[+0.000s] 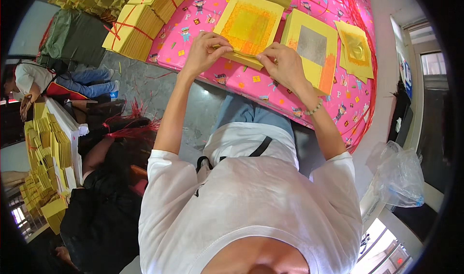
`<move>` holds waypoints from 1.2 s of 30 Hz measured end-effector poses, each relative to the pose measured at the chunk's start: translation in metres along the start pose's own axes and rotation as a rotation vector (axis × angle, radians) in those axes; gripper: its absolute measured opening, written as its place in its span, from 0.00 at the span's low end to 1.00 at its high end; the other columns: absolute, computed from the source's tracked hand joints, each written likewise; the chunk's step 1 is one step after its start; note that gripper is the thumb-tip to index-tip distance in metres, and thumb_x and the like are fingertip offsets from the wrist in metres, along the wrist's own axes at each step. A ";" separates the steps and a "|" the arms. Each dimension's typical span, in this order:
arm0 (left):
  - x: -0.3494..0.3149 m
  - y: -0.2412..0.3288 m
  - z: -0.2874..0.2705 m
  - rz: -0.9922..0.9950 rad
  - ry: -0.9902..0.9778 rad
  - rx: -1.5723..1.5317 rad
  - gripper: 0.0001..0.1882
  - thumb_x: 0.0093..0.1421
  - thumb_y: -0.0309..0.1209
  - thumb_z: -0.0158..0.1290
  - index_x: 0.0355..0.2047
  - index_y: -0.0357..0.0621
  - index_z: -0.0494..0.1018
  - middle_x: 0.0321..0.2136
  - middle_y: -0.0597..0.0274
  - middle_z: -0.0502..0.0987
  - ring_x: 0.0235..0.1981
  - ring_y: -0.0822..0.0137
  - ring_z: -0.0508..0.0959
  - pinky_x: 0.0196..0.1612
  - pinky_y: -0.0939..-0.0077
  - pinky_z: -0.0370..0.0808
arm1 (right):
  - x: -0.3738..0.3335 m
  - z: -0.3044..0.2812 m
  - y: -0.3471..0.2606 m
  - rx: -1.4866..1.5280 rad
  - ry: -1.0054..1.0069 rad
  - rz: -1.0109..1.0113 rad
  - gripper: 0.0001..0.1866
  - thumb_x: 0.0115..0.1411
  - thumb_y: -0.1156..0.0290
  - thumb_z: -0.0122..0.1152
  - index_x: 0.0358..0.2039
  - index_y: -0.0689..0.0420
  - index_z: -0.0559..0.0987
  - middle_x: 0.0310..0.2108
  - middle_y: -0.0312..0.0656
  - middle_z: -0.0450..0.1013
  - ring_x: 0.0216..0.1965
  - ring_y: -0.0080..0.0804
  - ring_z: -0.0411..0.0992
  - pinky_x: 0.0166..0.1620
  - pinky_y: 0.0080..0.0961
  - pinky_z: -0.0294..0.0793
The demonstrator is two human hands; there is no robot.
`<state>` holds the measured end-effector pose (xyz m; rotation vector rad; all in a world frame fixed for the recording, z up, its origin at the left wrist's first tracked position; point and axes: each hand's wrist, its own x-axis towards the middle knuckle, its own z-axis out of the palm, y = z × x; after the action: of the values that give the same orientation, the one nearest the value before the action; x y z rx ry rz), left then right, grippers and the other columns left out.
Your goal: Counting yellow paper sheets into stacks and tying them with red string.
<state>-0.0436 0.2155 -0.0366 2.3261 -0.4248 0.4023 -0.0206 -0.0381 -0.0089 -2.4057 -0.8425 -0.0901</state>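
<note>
A stack of yellow paper sheets point(249, 25) with an orange-printed border and a gold middle lies on the pink patterned table cover point(232, 78). My left hand point(208, 51) pinches the near edge of the top sheet at its left side, fingers curled. At the right end of that same edge, my right hand point(284, 64) is closed with thumb and fingertips on the paper. The edge between them looks raised or folded over. Just right of my right hand sits a second yellow stack point(309, 44) with a silver square. Farther right are loose yellow sheets point(356, 51) with a gold patch.
Bundles of yellow paper point(137, 25) tied with red string stand at the table's left. Red strings point(369, 105) hang along its right edge. Two people sit at the left near a table of folded yellow paper point(50, 143). A clear plastic bag point(398, 175) hangs at the right.
</note>
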 end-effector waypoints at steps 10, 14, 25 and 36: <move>0.003 0.001 -0.001 -0.047 -0.013 0.012 0.08 0.53 0.35 0.59 0.28 0.45 0.80 0.31 0.64 0.78 0.38 0.63 0.73 0.45 0.68 0.68 | 0.001 0.002 -0.002 -0.004 0.040 0.011 0.11 0.55 0.64 0.60 0.27 0.59 0.81 0.27 0.43 0.75 0.27 0.41 0.74 0.31 0.33 0.72; 0.006 0.010 -0.007 0.014 -0.070 0.075 0.13 0.50 0.42 0.60 0.28 0.46 0.78 0.31 0.62 0.77 0.39 0.59 0.72 0.46 0.65 0.65 | 0.002 0.003 -0.003 -0.052 0.149 -0.114 0.10 0.55 0.65 0.58 0.24 0.57 0.77 0.20 0.44 0.70 0.25 0.44 0.72 0.29 0.38 0.70; 0.040 0.026 0.010 0.144 -0.055 0.266 0.10 0.51 0.25 0.55 0.36 0.41 0.73 0.32 0.55 0.75 0.37 0.52 0.72 0.43 0.62 0.69 | 0.021 -0.018 -0.015 0.034 0.279 -0.035 0.14 0.56 0.59 0.60 0.35 0.57 0.75 0.28 0.45 0.71 0.30 0.41 0.74 0.32 0.33 0.72; 0.039 0.022 -0.014 -0.173 0.138 -0.826 0.12 0.61 0.28 0.52 0.44 0.36 0.72 0.39 0.62 0.78 0.40 0.74 0.76 0.44 0.78 0.72 | 0.049 0.012 0.034 0.757 0.288 0.055 0.57 0.45 0.58 0.74 0.65 0.60 0.44 0.65 0.53 0.46 0.63 0.44 0.54 0.59 0.33 0.62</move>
<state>-0.0201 0.2030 0.0016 1.5055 -0.2496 0.2353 0.0369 -0.0262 -0.0235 -1.6515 -0.5412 -0.0761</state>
